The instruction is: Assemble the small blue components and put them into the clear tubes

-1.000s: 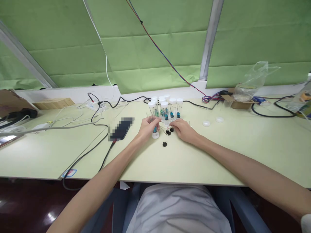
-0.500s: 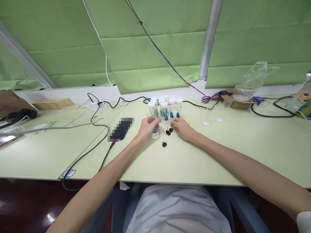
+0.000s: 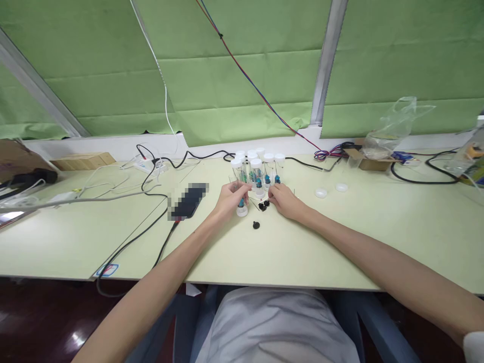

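My left hand (image 3: pixel 229 197) is closed round a clear tube (image 3: pixel 242 210), which stands upright on the table with its white end down and a blue part inside. To the right, my right hand (image 3: pixel 284 199) rests on the table with its fingertips pinched together; whatever they hold is too small to make out. Small black round parts (image 3: pixel 263 205) and thin pins lie between my hands. One more black part (image 3: pixel 256 225) lies nearer to me. Just behind my hands stand several clear tubes (image 3: pixel 258 176) with white caps and blue or green parts inside.
Two white caps (image 3: pixel 321 193) lie right of the tubes. A phone (image 3: pixel 189 200) with a cable is at the left. Cables and a power strip (image 3: pixel 149 164) lie at the back left. A cardboard box (image 3: pixel 372 162) with a plastic bag stands at the back right.
My right hand has shifted very slightly to the right over the table. My left hand keeps the tube in the same place.
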A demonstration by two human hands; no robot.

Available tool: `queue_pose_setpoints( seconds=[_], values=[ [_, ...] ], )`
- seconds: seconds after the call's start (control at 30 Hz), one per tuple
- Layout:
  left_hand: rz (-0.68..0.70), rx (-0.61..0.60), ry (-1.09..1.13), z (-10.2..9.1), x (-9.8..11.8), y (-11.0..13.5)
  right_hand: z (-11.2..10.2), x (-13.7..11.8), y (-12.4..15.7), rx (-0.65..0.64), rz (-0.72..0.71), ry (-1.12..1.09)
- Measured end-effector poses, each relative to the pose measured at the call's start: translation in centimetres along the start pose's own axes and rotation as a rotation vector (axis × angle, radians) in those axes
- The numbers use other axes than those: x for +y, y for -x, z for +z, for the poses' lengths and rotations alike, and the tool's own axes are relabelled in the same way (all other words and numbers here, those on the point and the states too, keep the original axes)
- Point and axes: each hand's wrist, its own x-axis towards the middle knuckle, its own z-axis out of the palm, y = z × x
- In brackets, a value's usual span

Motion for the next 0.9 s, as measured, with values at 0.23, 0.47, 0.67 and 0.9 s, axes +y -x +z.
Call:
queue_pose_setpoints(
  seconds=[0.23, 0.47, 0.67, 0.9],
  values=[
    [0.010, -0.001, -0.005, 0.0, 0.0, 0.0, -0.3, 0.0, 0.1, 0.024, 0.015, -0.031],
    [0.143, 0.071, -0.313, -0.3, -0.2, 0.0, -0.6, -0.2, 0.5, 0.158, -0.016, -0.103],
    [0.372, 0.099, -0.634, -0.2, -0.5, 0.4, -1.0, -1.0, 0.9, 0.481, -0.124, -0.177],
    [0.385, 0.041, -0.793, -0.3, -0.9, 0.3, -1.2, -1.6, 0.9, 0.644, -0.252, -0.198]
  ],
)
